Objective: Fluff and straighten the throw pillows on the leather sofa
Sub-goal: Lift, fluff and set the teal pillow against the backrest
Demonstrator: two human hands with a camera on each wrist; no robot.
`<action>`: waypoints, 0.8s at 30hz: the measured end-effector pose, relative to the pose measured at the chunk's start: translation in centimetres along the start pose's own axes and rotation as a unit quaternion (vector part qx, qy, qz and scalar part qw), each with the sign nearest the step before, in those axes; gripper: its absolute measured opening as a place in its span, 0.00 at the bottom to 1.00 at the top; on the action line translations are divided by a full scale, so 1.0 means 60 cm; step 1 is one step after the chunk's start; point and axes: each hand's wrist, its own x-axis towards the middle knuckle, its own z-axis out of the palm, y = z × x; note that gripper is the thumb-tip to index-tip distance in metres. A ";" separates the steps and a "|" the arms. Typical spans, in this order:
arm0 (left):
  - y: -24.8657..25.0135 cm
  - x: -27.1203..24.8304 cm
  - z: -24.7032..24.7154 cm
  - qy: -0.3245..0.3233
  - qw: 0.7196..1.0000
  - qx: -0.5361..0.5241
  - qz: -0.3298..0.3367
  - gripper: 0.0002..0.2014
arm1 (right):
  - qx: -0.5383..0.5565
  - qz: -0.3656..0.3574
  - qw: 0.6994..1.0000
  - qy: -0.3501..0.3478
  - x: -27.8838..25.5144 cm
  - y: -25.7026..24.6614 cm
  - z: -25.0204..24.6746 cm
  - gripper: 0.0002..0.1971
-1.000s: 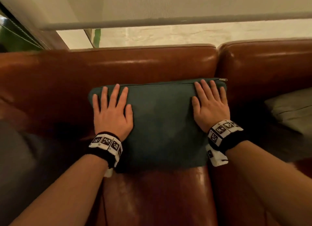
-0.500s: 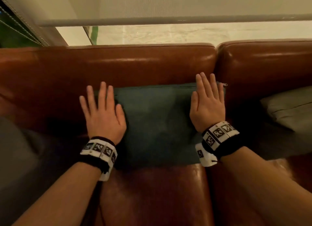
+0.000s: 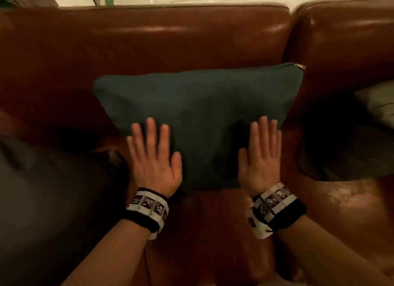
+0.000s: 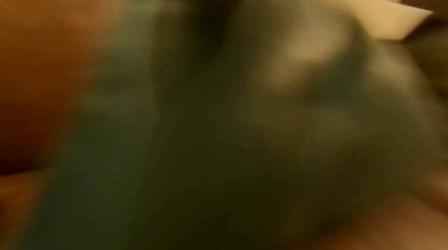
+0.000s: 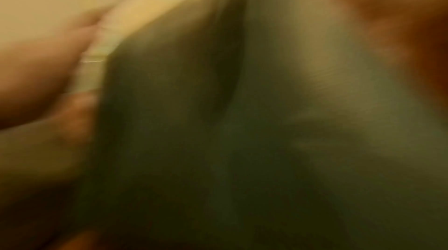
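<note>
Against the sofa's backrest (image 3: 149, 46), at the centre of the head view, the teal throw pillow (image 3: 202, 106) stands leaning, its zip edge uppermost and the zip pull (image 3: 302, 67) at the upper right corner. Half a second ago both palms lay over the pillow's upper corners; now the left hand (image 3: 153, 157) and right hand (image 3: 261, 157) have slid down to its lower corners, flat, fingers straight and together, neither grip closed on anything. I judge this a smoothing stroke from top to bottom, so the fluffing of this pillow looks nearly done and only squaring it remains.

Its top edge runs slightly uphill toward the right, and the body narrows toward the bottom, so it sits a little askew. The fabric looks matte, soft and free of deep creases. Both wrist views are blurred to a dull green. A pale second pillow (image 3: 381, 104) lies at the right edge, untouched.
</note>
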 end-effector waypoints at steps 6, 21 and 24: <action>-0.034 -0.101 0.087 -0.100 0.975 0.123 0.155 0.33 | -0.134 -0.194 0.963 -0.127 -0.096 0.068 0.083 0.34; -0.059 -0.206 0.043 -0.405 0.887 0.116 0.191 0.31 | -0.206 -0.306 0.835 -0.407 -0.160 0.142 0.029 0.35; -0.051 -0.201 0.012 -0.451 0.876 0.075 0.152 0.27 | -0.179 -0.257 0.833 -0.456 -0.167 0.161 -0.016 0.31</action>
